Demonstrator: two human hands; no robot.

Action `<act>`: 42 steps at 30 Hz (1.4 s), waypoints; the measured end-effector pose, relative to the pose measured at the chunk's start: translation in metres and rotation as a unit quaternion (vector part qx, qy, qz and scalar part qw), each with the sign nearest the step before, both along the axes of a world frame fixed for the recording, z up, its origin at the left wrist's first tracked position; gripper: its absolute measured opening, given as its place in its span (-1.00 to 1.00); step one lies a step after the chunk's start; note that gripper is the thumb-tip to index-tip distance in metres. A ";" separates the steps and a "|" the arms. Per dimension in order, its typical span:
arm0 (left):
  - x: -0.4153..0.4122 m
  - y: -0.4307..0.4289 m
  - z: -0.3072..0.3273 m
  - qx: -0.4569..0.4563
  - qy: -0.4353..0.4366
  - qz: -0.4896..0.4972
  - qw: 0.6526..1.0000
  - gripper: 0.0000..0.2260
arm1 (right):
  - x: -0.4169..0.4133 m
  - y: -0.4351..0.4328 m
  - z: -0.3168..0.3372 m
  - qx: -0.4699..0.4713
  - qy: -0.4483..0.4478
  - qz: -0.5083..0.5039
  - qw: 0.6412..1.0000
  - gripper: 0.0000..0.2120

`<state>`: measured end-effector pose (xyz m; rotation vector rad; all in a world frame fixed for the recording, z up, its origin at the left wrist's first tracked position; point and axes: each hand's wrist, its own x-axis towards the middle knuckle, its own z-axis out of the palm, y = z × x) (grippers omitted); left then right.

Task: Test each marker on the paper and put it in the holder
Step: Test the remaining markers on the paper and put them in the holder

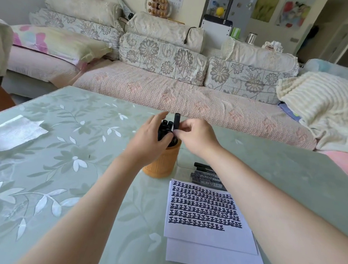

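Observation:
An orange woven holder [162,164] stands mid-table with several black markers [165,127] upright in it. My right hand [195,137] pinches one black marker [177,120] that stands upright over the holder's mouth, its top above the others. My left hand [150,138] wraps around the bunch of markers in the holder from the left. A white paper [209,235] covered with rows of black characters lies to the right, on top of another sheet. Several more black markers [206,176] lie flat just beyond the paper.
A crumpled white tissue [10,132] lies at the table's left. The green floral tablecloth [63,175] covers the table. A sofa [172,90] with cushions and a folded blanket [323,101] runs behind the far edge.

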<state>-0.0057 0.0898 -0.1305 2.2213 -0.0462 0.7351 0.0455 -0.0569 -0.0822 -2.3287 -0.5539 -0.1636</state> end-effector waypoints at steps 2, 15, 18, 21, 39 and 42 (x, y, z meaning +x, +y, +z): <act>0.002 -0.004 0.004 -0.008 -0.017 -0.002 1.000 -0.47 | 0.003 0.002 0.001 -0.009 0.015 -0.001 1.000 -0.94; 0.019 -0.006 0.014 0.114 -0.011 0.008 0.993 -0.73 | 0.016 -0.061 -0.011 -0.121 0.064 0.017 0.990 -0.84; 0.019 -0.004 0.013 0.148 -0.038 0.020 0.988 -0.71 | 0.022 -0.093 -0.032 -0.295 0.049 -0.016 0.954 -0.76; 0.018 -0.003 0.011 0.158 -0.048 0.013 0.986 -0.74 | 0.025 -0.107 -0.049 -0.340 0.024 -0.024 0.940 -0.74; 0.016 -0.008 0.015 0.244 0.039 0.081 0.966 -0.62 | 0.036 -0.099 -0.047 -0.407 0.074 0.051 0.909 -0.88; 0.011 -0.013 0.019 0.270 -0.028 0.083 0.959 -0.63 | 0.033 -0.100 -0.044 -0.382 0.069 0.061 0.920 -0.87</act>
